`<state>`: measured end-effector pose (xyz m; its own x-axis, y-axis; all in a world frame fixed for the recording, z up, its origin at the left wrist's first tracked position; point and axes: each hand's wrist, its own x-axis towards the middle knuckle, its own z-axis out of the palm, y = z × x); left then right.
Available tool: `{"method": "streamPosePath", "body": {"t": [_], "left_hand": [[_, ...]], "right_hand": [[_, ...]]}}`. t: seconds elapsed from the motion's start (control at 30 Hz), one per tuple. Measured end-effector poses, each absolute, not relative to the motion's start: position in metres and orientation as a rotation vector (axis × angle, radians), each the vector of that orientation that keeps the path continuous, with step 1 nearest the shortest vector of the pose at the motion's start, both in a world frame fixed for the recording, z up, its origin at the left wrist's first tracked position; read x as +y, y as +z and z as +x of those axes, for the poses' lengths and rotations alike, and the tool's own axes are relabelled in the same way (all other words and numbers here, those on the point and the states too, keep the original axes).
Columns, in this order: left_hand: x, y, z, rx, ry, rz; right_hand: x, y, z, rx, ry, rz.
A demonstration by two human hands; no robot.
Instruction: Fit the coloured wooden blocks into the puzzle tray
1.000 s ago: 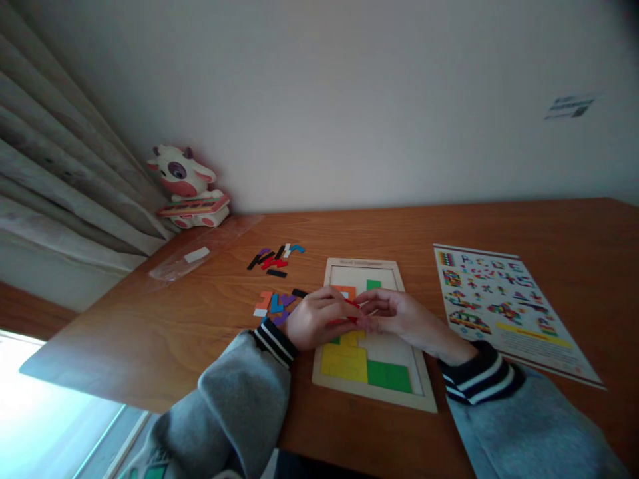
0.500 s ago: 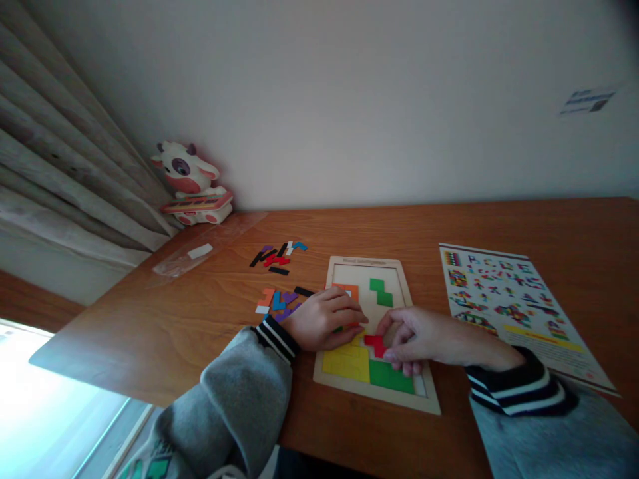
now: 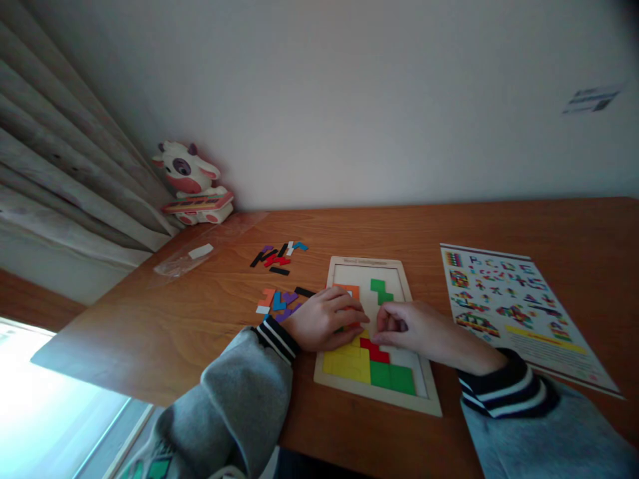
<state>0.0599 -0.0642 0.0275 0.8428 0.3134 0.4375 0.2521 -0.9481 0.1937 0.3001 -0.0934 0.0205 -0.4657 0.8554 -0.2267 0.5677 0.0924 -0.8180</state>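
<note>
A pale wooden puzzle board (image 3: 377, 394) lies on the table under both hands. My left hand (image 3: 329, 319) rests flat on its left side, fingers stretched out, hiding some pieces beneath. My right hand (image 3: 407, 326) is over the right half, thumb and forefinger pinched at the upper edge of a red puzzle piece (image 3: 375, 351). That piece lies against the yellow pieces (image 3: 345, 364) and above the green pieces (image 3: 393, 378). Farther up the board are another green piece (image 3: 382, 291) and an orange piece (image 3: 353, 291), partly covered by my left hand.
Loose coloured pieces (image 3: 277, 259) form a pile left of the board, with a second pile (image 3: 279, 303) nearer me. A printed pattern sheet (image 3: 519, 299) lies at the right. A cow toy (image 3: 192, 183) and a clear plastic bag (image 3: 184, 263) are at the back left.
The red piece has shifted slightly left and down, against the yellow and green pieces. My right hand has moved a little up and left. My left hand stays put.
</note>
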Motion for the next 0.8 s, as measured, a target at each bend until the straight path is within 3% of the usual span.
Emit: {"method": "streamPosePath", "body": {"t": [0.33, 0.6, 0.8], "left_hand": [[-0.063, 0.027, 0.059, 0.463, 0.693, 2.943], [-0.035, 0.020, 0.025, 1.437, 0.807, 2.828], [-0.001, 0.009, 0.003, 1.557, 0.745, 2.737]], "right_hand": [[-0.094, 0.020, 0.293, -2.194, 1.002, -1.563], [-0.096, 0.027, 0.294, -2.154, 0.976, -1.495], [-0.095, 0.031, 0.290, -2.151, 0.780, -1.517]]}}
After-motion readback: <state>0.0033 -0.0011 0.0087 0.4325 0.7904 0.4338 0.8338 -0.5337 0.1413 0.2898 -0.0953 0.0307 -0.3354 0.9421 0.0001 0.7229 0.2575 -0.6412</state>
